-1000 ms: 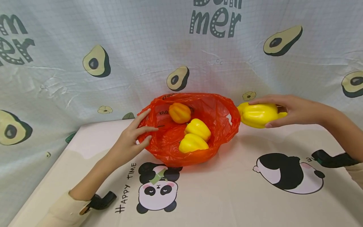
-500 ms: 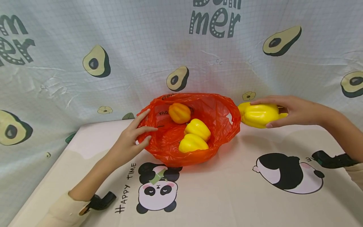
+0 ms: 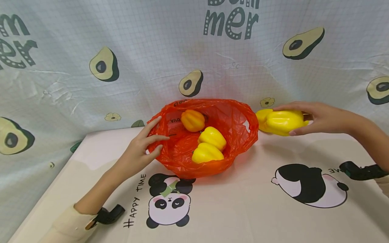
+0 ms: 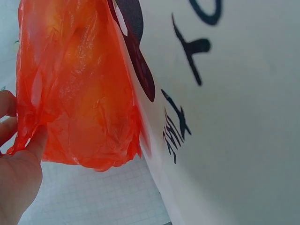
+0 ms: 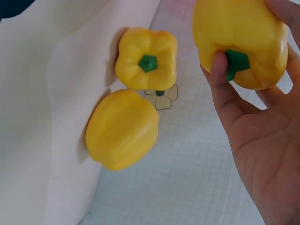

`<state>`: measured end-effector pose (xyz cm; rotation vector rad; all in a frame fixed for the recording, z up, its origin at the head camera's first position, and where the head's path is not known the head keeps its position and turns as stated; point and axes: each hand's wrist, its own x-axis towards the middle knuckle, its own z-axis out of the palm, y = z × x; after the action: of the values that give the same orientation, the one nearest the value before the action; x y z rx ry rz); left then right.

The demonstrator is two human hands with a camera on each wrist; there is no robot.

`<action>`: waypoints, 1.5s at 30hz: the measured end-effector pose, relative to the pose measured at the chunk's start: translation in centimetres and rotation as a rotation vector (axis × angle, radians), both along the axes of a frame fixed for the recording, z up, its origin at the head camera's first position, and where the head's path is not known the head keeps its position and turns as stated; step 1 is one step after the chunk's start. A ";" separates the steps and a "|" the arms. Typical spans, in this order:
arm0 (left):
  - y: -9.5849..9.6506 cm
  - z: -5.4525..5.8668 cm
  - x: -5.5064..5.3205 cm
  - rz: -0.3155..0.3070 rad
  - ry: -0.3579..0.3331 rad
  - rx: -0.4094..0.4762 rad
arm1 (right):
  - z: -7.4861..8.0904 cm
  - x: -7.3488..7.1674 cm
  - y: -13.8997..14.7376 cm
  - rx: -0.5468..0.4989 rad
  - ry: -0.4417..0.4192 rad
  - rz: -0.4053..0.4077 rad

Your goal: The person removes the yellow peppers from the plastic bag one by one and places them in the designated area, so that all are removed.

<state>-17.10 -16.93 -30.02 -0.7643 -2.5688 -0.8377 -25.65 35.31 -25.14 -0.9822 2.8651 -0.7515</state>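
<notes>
A red plastic bag (image 3: pixel 182 168) stands with its mouth wide toward the head camera. Inside lie an orange bell pepper (image 3: pixel 192 120) and two yellow bell peppers (image 3: pixel 212 138). My left hand (image 3: pixel 141 148) holds the bag's left rim, with the plastic between thumb and fingers in the left wrist view. To the right of the bag, my right hand (image 3: pixel 322 118) grips a yellow bell pepper (image 5: pixel 241 35) by its sides, green stem toward the palm. Two more yellow bell peppers, one stem-up (image 5: pixel 147 58) and one on its side (image 5: pixel 122 131), rest below it in the right wrist view.
A pale table cover (image 3: pixel 237 209) with printed pandas spreads under the bag. Behind it hangs a white sheet (image 3: pixel 146 50) printed with avocados, close to the bag's back. Each wrist wears a black camera mount (image 3: pixel 110 215).
My right hand has shifted slightly to the right with the yellow bell pepper, so more of the pepper behind it shows. My left hand and the bag stay in place.
</notes>
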 end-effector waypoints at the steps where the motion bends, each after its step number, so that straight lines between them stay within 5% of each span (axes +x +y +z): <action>1: 0.0 0.0 0.0 0.001 0.000 0.000 | -0.1 0.0 0.1 -0.003 0.005 -0.001; 23: -0.1 -0.1 0.0 0.005 -0.012 0.000 | -1.8 -1.5 2.9 -0.048 0.098 -0.141; 34: -0.2 0.0 -0.1 0.009 0.006 -0.013 | -1.9 -3.1 5.2 -0.004 0.012 -0.254; 45: 0.0 0.0 -0.1 0.011 -0.001 -0.013 | -2.4 -3.6 6.8 -0.015 0.024 -0.309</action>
<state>-17.18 -16.95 -30.01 -0.7528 -2.5792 -0.8187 -29.21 42.11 -27.51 -0.5572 3.0753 -0.7829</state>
